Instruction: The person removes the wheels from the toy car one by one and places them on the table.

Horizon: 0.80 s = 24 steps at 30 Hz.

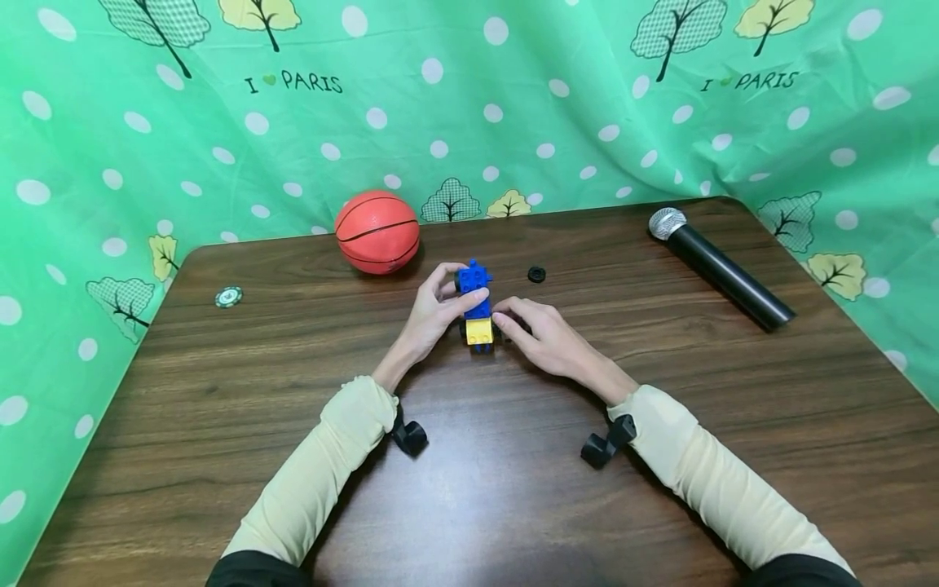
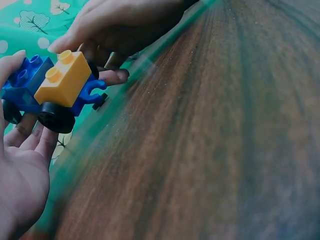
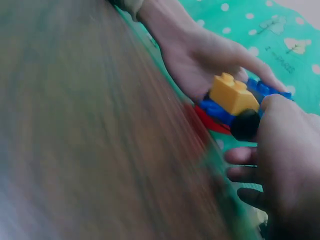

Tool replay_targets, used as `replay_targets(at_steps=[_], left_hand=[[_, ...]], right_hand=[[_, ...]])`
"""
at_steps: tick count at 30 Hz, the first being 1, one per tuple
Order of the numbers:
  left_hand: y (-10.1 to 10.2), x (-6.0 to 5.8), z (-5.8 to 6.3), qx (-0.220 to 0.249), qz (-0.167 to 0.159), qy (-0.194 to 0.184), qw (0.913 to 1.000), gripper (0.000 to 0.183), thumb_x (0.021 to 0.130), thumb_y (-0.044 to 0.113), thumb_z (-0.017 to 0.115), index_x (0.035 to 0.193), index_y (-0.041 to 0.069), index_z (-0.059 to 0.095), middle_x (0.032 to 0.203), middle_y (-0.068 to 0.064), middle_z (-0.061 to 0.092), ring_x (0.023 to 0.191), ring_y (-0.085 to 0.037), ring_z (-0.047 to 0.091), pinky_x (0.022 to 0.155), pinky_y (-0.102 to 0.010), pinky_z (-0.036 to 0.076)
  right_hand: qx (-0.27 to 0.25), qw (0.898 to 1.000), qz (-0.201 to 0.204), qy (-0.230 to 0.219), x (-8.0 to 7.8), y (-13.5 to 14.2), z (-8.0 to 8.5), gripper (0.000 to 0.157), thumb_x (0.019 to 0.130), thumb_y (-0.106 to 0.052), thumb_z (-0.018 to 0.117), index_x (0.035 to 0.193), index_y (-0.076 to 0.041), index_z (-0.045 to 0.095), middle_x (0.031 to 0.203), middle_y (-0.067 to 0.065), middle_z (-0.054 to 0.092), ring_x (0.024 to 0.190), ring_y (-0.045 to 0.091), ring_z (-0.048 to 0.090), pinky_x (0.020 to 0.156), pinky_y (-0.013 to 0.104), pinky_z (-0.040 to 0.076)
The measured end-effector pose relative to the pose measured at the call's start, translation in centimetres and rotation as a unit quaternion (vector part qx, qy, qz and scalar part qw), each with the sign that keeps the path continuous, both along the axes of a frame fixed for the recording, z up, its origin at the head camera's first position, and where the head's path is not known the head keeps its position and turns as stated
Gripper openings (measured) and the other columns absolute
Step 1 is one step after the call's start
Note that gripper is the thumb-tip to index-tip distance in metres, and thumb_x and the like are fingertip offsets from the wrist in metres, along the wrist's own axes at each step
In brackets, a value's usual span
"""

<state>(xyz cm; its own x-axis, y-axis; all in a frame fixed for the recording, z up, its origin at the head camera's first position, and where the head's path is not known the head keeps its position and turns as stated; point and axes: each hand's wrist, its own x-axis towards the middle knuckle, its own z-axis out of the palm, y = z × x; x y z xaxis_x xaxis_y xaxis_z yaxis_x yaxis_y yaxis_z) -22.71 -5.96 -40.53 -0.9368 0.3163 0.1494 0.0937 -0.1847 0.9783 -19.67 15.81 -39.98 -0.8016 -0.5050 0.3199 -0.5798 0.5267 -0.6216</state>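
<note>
Both hands, left hand (image 1: 429, 314) and right hand (image 1: 546, 334), grip toy car (image 1: 477, 314); basketball (image 1: 377, 231), black ring (image 1: 536, 274), microphone (image 1: 719, 267) behind.

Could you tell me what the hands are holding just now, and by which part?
Both hold the toy car: the left hand grips its blue brick end, and the right hand touches its side by a wheel.
</note>
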Motion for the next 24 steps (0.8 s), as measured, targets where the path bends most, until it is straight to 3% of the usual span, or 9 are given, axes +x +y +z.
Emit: replay_targets(at_steps=[3,7,16,24], left_hand=[[0.0,0.0,-0.1,0.006,-0.006,0.0,1.0,0.042,0.097,0.01,0.067,0.135,0.005,0.05,0.125,-0.025,0.066,0.103,-0.025,0.068,0.088,-0.035,0.057],[0.0,0.0,-0.1,0.008,-0.007,0.0,0.9999,0.044,0.097,0.011,0.067,0.136,0.004,0.049,0.127,-0.025,0.065,0.105,-0.025,0.068,0.089,-0.035,0.056],[-0.1,0.1,0.0,0.099,-0.047,-0.033,0.9934,0.053,0.097,0.005,0.061,0.146,-0.004,0.043,0.14,-0.029,0.054,0.117,-0.024,0.06,0.103,-0.037,0.049],[0.0,0.2,-0.1,0.1,-0.049,-0.035,0.9931,0.056,0.096,0.004,0.061,0.148,-0.01,0.044,0.126,-0.017,0.062,0.111,-0.02,0.062,0.097,-0.032,0.052]], right_hand=[[0.008,1.0,0.0,0.003,0.2,-0.3,-0.1,0.027,0.11,-0.022,0.052,0.121,-0.002,0.067,0.111,0.011,0.07,0.101,0.023,0.065,0.085,0.044,0.053],[0.0,1.0,-0.005,-0.001,0.2,-0.5,-0.1,0.027,0.11,-0.021,0.052,0.121,-0.001,0.067,0.112,0.013,0.07,0.102,0.024,0.064,0.085,0.045,0.053],[-0.073,0.997,-0.031,-0.005,0.4,-0.8,-0.3,0.02,0.107,-0.015,0.059,0.118,0.0,0.066,0.099,0.008,0.07,0.084,0.019,0.061,0.073,0.037,0.051],[-0.13,0.987,-0.069,-0.057,0.6,-1.2,-0.1,0.025,0.109,-0.02,0.055,0.121,-0.001,0.067,0.101,0.009,0.07,0.091,0.021,0.062,0.081,0.038,0.048]])
